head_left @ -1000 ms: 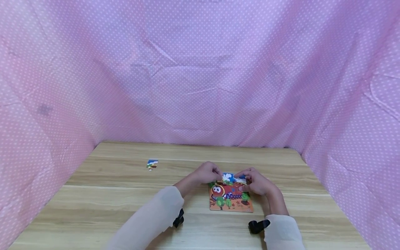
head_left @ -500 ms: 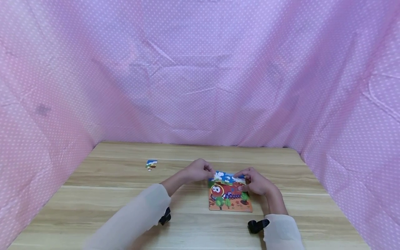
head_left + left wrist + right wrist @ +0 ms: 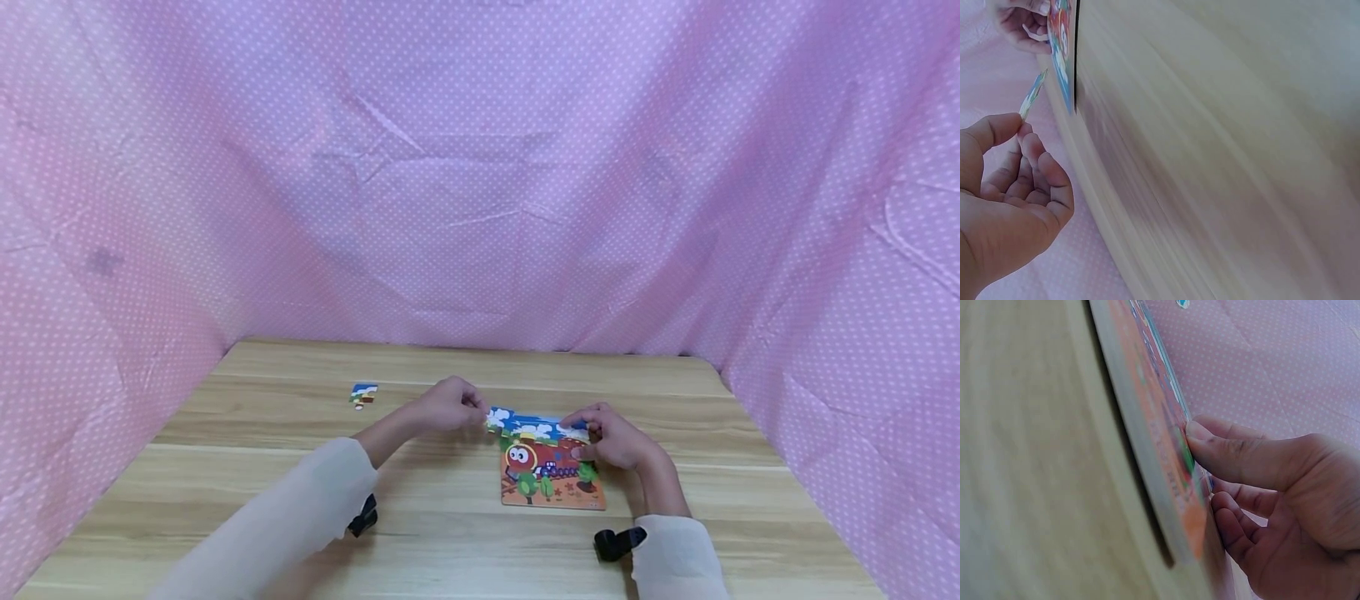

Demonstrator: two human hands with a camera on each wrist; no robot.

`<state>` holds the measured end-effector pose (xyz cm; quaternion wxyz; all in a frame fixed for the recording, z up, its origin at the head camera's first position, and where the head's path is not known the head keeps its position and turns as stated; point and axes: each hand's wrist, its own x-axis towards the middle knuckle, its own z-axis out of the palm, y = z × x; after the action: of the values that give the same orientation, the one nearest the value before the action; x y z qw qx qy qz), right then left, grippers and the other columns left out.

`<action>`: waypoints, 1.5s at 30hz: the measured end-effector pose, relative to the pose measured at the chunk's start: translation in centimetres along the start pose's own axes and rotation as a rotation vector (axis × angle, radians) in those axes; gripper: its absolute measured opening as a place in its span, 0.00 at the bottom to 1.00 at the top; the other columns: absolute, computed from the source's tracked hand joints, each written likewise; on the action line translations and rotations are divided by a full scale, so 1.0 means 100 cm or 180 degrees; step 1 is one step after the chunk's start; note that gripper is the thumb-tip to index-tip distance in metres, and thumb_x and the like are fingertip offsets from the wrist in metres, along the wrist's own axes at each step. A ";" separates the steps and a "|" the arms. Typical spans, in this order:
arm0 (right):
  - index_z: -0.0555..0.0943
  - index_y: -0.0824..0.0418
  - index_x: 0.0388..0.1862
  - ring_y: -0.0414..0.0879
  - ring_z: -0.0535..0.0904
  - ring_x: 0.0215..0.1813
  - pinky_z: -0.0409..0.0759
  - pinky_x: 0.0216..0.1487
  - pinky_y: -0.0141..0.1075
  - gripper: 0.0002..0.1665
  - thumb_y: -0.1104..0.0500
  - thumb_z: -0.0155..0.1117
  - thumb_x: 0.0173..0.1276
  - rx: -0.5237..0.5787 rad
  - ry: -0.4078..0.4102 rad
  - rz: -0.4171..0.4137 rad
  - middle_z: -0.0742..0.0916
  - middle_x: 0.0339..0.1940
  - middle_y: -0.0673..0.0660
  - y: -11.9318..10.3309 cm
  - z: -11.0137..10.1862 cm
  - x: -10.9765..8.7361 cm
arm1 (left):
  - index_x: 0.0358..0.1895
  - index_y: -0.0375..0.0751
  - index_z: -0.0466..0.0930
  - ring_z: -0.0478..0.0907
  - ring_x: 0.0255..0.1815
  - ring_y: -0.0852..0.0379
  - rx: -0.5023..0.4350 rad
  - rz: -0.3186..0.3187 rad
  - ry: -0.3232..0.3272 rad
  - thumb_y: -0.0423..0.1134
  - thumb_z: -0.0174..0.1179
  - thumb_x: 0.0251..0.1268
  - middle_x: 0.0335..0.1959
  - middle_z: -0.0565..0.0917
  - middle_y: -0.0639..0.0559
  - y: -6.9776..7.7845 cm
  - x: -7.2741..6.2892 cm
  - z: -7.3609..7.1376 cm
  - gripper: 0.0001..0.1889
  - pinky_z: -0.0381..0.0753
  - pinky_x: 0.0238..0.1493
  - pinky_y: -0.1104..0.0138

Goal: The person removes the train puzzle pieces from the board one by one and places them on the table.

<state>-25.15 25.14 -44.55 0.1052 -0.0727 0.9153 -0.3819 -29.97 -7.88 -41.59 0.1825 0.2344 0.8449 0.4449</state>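
Observation:
A jigsaw puzzle (image 3: 558, 492) with a red cartoon train, green trees and blue sky lies flat on the table. My left hand (image 3: 452, 406) pinches a blue-and-white puzzle piece (image 3: 1034, 95) between thumb and fingertip, just off the puzzle's upper left corner. In the left wrist view the piece stands clear of the puzzle's edge. My right hand (image 3: 618, 440) holds the puzzle at its right side. The right wrist view shows the thumb (image 3: 1222, 450) pressing on the picture, the other fingers bent beside the edge.
Farther left on the wooden table (image 3: 300, 483) lies a loose patch of puzzle pieces (image 3: 364, 393). A pink dotted cloth (image 3: 480, 208) hangs behind and along both sides. Black devices (image 3: 618, 544) sit at both wrists.
My left hand has moved left with the pinched piece, from over the puzzle's top to beyond its upper left corner. The right hand has kept its place on the puzzle.

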 end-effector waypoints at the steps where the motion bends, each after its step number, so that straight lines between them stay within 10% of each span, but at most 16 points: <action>1: 0.87 0.47 0.55 0.55 0.66 0.53 0.68 0.53 0.48 0.21 0.66 0.73 0.66 0.0007 0.0004 0.0002 0.73 0.57 0.58 0.000 0.000 0.000 | 0.40 0.41 0.86 0.78 0.39 0.55 0.0009 -0.0009 0.0006 0.34 0.63 0.71 0.38 0.85 0.51 -0.002 -0.001 -0.002 0.03 0.79 0.40 0.65; 25: 0.87 0.48 0.55 0.56 0.66 0.55 0.69 0.57 0.52 0.21 0.66 0.72 0.67 0.0039 0.0004 0.0000 0.73 0.58 0.59 0.000 0.001 -0.001 | 0.43 0.39 0.85 0.79 0.40 0.54 -0.0068 -0.0333 0.0378 0.34 0.61 0.72 0.40 0.84 0.50 -0.045 -0.034 -0.035 0.04 0.80 0.41 0.63; 45: 0.87 0.47 0.55 0.56 0.66 0.55 0.69 0.58 0.52 0.21 0.65 0.72 0.66 0.0010 0.0009 -0.0047 0.73 0.59 0.59 0.003 0.001 0.001 | 0.50 0.32 0.83 0.79 0.41 0.51 -0.0218 -0.0524 0.0686 0.35 0.57 0.74 0.45 0.84 0.44 -0.077 -0.034 -0.084 0.11 0.82 0.41 0.62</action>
<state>-25.22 25.29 -44.84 0.1013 -0.0788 0.9143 -0.3841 -33.31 -19.19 -43.22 0.1345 0.1088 0.8603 0.4795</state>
